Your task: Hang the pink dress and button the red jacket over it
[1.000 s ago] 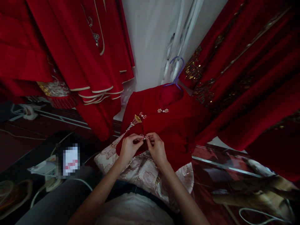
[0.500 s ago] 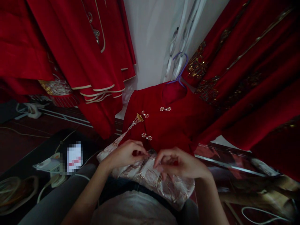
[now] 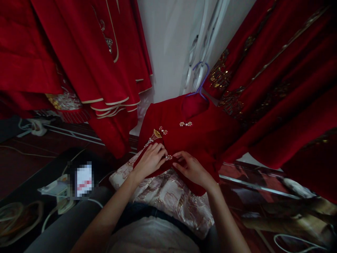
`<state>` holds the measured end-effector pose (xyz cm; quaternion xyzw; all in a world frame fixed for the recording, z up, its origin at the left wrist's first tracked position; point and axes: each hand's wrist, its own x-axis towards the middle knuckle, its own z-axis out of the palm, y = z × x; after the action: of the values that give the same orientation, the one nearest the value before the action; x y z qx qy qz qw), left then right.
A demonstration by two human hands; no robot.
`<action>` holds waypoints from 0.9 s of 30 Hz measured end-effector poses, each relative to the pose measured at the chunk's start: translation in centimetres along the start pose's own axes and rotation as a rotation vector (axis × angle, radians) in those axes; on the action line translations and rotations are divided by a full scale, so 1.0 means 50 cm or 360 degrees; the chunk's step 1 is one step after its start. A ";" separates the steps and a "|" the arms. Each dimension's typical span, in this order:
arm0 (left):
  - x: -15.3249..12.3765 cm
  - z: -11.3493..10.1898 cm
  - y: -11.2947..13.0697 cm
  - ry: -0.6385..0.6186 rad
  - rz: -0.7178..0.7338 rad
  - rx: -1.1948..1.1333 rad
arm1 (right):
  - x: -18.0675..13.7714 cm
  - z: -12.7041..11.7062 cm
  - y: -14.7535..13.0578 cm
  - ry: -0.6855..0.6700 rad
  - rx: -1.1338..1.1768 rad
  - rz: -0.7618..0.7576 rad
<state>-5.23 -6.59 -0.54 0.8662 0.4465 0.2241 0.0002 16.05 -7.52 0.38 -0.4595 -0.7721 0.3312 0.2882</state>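
On my lap lies a red jacket (image 3: 200, 140) with pearl flower fasteners, its collar on a purple hanger (image 3: 202, 84). My left hand (image 3: 151, 160) is closed on the jacket front beside the lower pearl fastener (image 3: 169, 157), its fingertips covering the fastener's left part. From the other side, my right hand (image 3: 192, 168) grips the cloth, thumb and forefinger bent close to the same fastener. A gold fan-shaped pendant (image 3: 157, 133) with beaded strings hangs near the left fastener. Under the jacket spreads a pale brocade skirt (image 3: 168, 189) with a shiny pattern.
Red garments (image 3: 118, 70) with pale piping hang at the left, and embroidered red garments (image 3: 284, 80) at the right. White cabinet doors (image 3: 165, 42) stand behind. To my left are a power strip (image 3: 63, 193), cables and a blurred-out item (image 3: 83, 179).
Both hands have moved forward from above the brocade onto the red jacket, around the lower fastener. The jacket's lower front now covers more of the brocade.
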 end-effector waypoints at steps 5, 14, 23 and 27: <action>0.013 -0.012 -0.001 -0.0028 0.0162 -0.0081 | 0.002 -0.002 0.003 -0.0027 0.0043 0.0028; 0.082 -0.066 -0.075 0.0347 -0.0017 0.0001 | -0.029 -0.075 -0.002 -0.0173 0.0227 0.0100; 0.166 -0.111 -0.143 -0.0101 0.0430 0.0146 | -0.034 -0.097 0.019 -0.0177 0.0247 0.0139; 0.190 -0.122 -0.142 -0.0240 0.0581 0.0235 | -0.035 -0.099 0.024 -0.0185 0.0253 0.0141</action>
<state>-8.32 3.81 7.24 0.9448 0.2961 0.1216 -0.0706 21.09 -7.47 2.25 -0.4489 -0.7378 0.4298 0.2637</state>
